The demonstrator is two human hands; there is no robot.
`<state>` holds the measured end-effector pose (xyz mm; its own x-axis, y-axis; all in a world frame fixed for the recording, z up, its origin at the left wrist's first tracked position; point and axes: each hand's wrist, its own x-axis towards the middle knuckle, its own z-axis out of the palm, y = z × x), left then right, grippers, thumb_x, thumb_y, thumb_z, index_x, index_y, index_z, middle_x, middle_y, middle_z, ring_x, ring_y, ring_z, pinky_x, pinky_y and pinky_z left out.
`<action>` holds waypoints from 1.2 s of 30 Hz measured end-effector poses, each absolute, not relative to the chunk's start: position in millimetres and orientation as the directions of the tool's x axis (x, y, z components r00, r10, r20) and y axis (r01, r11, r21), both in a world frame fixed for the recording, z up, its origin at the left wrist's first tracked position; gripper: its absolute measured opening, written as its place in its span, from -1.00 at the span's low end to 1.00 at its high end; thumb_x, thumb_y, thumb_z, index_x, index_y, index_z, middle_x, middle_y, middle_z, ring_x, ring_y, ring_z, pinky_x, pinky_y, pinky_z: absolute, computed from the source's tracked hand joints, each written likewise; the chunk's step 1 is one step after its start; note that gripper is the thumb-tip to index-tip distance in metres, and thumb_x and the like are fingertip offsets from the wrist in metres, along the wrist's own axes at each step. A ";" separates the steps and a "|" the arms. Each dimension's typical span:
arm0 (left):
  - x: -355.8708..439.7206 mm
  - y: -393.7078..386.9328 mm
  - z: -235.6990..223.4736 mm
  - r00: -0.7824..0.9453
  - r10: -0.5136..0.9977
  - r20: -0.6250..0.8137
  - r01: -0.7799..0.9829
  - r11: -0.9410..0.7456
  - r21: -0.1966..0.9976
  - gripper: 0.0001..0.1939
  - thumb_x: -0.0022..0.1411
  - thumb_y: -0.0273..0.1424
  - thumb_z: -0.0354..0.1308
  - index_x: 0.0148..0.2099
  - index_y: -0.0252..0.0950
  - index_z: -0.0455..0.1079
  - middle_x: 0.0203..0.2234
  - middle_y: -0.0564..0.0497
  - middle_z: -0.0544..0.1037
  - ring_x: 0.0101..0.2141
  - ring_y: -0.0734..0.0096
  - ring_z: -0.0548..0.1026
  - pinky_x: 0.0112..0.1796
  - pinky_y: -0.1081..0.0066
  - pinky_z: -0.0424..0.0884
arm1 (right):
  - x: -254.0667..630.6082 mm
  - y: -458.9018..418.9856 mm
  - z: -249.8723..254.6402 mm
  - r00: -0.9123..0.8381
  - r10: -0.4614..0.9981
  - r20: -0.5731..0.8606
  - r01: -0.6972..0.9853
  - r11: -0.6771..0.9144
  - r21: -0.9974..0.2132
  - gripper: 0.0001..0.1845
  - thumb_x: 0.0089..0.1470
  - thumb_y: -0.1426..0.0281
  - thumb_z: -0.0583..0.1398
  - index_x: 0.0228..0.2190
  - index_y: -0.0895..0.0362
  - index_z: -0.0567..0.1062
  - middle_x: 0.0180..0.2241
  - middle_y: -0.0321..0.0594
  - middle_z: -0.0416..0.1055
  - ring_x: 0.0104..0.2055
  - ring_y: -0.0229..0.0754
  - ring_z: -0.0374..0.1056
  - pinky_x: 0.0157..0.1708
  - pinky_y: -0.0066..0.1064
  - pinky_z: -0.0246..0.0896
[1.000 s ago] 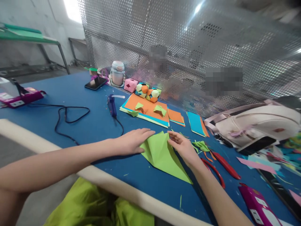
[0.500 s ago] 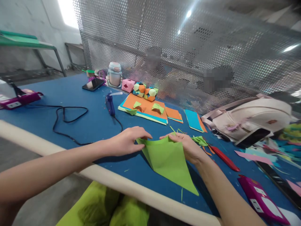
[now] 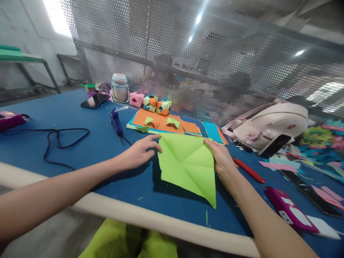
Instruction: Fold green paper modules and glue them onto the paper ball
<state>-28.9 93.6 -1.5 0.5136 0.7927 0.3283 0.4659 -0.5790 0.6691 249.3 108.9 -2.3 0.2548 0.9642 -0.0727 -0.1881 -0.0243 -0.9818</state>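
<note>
A square sheet of light-green paper (image 3: pixel 185 166) with crossing creases is held tilted just above the blue table. My right hand (image 3: pixel 221 159) grips its upper right corner, thumb on the front face and the other fingers mostly hidden behind. Beside the upper left corner is my left hand (image 3: pixel 141 152), its fingers apart and the fingertips at the paper's edge; whether they touch it I cannot tell. Behind the sheet lie stacked orange, blue and green papers (image 3: pixel 139 116) with small folded green pieces (image 3: pixel 173 123) on top.
A blue glue gun (image 3: pixel 116 122) with a black cord lies left of the stack. Folded paper cubes (image 3: pixel 149 103), a bottle (image 3: pixel 119 87) and a phone (image 3: pixel 94 100) line the back. Rightward are a red cutter (image 3: pixel 249 171), a purple power strip (image 3: pixel 290 209) and a pale backpack (image 3: pixel 268 125).
The green sheet, bent over before, is now spread out with its creases facing me. My left hand has shifted left, off the fold, while my right hand keeps hold. The view has turned slightly right.
</note>
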 end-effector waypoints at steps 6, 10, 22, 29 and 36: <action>-22.3 103.1 -2.8 0.315 0.937 0.154 0.370 -0.271 0.889 -0.73 0.11 -0.31 -0.02 -0.38 -0.31 0.48 -0.18 -0.05 0.51 -0.11 0.25 0.41 -0.11 0.36 0.30 | 253.0 114.9 -12.0 0.257 0.966 0.024 -0.215 0.081 -0.973 -0.78 -0.20 0.27 0.33 -0.45 0.06 0.47 -0.41 -0.30 0.56 -0.31 -0.12 0.48 -0.23 -0.31 0.38; -18.5 105.1 -10.7 0.321 0.945 0.061 0.323 -0.170 0.931 -0.70 0.02 -0.22 0.13 -0.29 -0.34 0.47 -0.53 0.06 0.43 -0.49 0.47 0.35 -0.48 0.50 0.21 | 251.1 115.5 -12.5 0.240 0.969 0.058 -0.243 0.117 -0.963 -0.76 -0.20 0.24 0.33 -0.43 0.05 0.46 -0.34 -0.30 0.56 -0.22 -0.11 0.46 -0.17 -0.30 0.36; -26.3 107.5 -15.0 0.295 0.955 0.026 0.402 -0.149 0.904 -0.61 -0.08 -0.39 0.14 -0.13 -0.31 0.44 -0.63 0.17 0.20 -0.63 0.59 0.12 -0.60 0.54 -0.01 | 254.8 113.0 -19.2 0.109 0.992 -0.056 -0.206 -0.033 -0.978 -0.80 -0.25 0.34 0.35 -0.47 0.10 0.50 -0.45 -0.31 0.55 -0.47 -0.24 0.43 -0.46 -0.42 0.30; -33.6 107.7 -15.9 0.269 0.961 -0.057 0.339 -0.039 0.940 -0.60 -0.08 -0.39 0.15 -0.11 -0.30 0.42 -0.58 0.17 0.28 -0.59 0.58 0.19 -0.56 0.54 0.08 | 244.0 107.8 -33.7 -0.075 0.986 -0.146 -0.140 -0.155 -0.978 -0.71 -0.29 0.39 0.37 -0.39 0.17 0.56 -0.36 -0.13 0.57 -0.38 -0.09 0.47 -0.33 -0.28 0.34; -32.3 105.9 -14.9 0.288 0.948 -0.136 0.156 0.094 0.983 -0.53 -0.15 -0.47 0.19 -0.09 -0.32 0.37 -0.37 0.08 0.43 -0.44 0.50 0.39 -0.45 0.52 0.27 | 247.6 110.4 -34.9 -0.061 0.986 -0.156 -0.155 -0.164 -0.974 -0.70 -0.27 0.39 0.35 -0.36 0.15 0.56 -0.32 -0.13 0.57 -0.30 -0.04 0.48 -0.24 -0.20 0.34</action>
<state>-32.3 105.9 -14.9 0.2878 0.9480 -0.1361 0.1559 0.0938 0.9833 247.6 110.4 -34.9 -0.0607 0.9859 -0.1559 -0.1550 -0.1636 -0.9743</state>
